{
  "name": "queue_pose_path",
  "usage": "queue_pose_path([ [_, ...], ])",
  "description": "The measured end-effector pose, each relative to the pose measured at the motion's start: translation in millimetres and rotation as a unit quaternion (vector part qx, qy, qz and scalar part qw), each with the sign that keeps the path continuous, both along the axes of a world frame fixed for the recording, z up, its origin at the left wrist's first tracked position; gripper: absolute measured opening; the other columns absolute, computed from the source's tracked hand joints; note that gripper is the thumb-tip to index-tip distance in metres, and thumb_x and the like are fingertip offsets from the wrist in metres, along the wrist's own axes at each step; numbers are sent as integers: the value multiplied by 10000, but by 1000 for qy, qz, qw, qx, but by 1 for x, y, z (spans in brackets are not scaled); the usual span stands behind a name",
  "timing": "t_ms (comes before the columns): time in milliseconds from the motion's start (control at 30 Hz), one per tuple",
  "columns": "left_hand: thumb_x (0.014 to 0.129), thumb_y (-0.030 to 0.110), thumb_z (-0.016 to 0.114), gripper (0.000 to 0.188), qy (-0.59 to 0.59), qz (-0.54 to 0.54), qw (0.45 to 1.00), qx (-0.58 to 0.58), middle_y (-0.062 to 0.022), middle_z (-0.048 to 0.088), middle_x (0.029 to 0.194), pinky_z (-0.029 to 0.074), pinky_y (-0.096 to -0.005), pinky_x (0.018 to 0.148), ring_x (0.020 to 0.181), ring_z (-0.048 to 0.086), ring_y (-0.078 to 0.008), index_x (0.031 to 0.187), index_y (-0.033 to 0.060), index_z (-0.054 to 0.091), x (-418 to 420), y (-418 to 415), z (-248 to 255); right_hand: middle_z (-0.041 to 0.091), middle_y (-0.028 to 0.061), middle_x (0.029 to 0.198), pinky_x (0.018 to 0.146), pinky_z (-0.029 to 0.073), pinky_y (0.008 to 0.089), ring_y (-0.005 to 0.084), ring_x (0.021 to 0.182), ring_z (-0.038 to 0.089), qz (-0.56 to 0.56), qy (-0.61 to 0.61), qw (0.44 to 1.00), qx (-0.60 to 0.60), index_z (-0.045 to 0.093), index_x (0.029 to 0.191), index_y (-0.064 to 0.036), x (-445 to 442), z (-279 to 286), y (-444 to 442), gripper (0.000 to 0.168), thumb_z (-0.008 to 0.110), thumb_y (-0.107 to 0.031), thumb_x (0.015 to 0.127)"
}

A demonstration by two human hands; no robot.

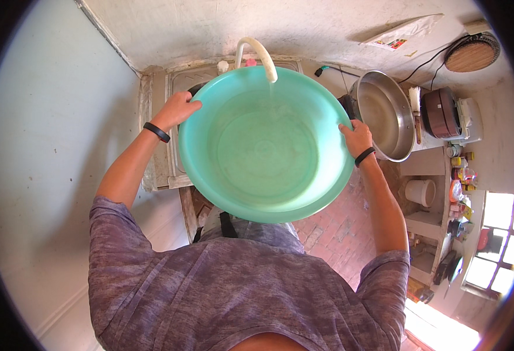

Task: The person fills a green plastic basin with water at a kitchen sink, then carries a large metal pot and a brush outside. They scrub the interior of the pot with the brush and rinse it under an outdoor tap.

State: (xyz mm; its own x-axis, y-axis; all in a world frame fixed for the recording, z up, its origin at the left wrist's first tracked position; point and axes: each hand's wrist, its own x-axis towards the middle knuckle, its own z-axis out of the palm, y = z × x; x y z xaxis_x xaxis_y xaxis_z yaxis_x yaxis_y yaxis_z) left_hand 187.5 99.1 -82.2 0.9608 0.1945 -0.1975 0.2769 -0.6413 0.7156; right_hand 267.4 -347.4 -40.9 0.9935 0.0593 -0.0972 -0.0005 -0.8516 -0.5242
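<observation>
A large turquoise plastic basin is held in front of my body, over the near part of the sink unit. My left hand grips its rim on the left, thumb on the inside. On the right, my right hand grips the opposite rim in the same way. The white curved faucet spout reaches over the basin's far edge. A thin stream of water appears to run from it into the basin. The basin covers most of the metal sink. Behind its far rim are a white tap knob and a pink one.
A wide steel pan stands close to my right hand, with a brush and a dark brown appliance beyond. Shelves with jars and a white bucket line the right. A wall borders my left; brick flooring lies below.
</observation>
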Motion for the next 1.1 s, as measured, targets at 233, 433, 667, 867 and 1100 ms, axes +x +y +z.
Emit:
queue_pose_path([
  [233,736,262,591,325,-18,-19,999,-29,-122,515,591,392,-351,520,547,486,-181,672,-49,519,3,-5,5,631,202,838,739,455,402,329,810,603,-5,1,1000,2,629,903,10,-1,-6,-1,359,623,-303,726],
  [433,716,263,579,347,1,-31,999,6,-134,457,560,370,-364,504,522,440,-195,629,-53,466,7,-1,1,633,192,841,737,454,401,322,804,603,-8,-22,999,36,628,911,9,-5,-8,-2,348,623,-291,736],
  [667,698,265,565,352,-20,-15,1000,8,-143,430,533,355,-374,488,497,417,-202,605,-53,444,8,-1,-4,634,193,852,740,455,394,321,813,604,-11,-18,999,31,626,924,6,-5,-8,-3,348,623,-289,740],
  [867,686,291,569,383,-20,-13,999,36,-181,442,536,356,-384,487,486,420,-241,591,-58,445,7,-2,-4,633,195,857,745,454,396,324,822,604,-13,-18,1000,19,623,929,6,-8,2,2,342,617,-284,749],
  [1100,660,312,582,391,-30,9,999,26,-193,478,541,361,-394,483,484,454,-272,574,-56,479,9,-11,4,630,198,846,740,451,404,336,820,600,-2,-22,1000,1,622,918,6,-9,3,0,336,603,-287,755],
])
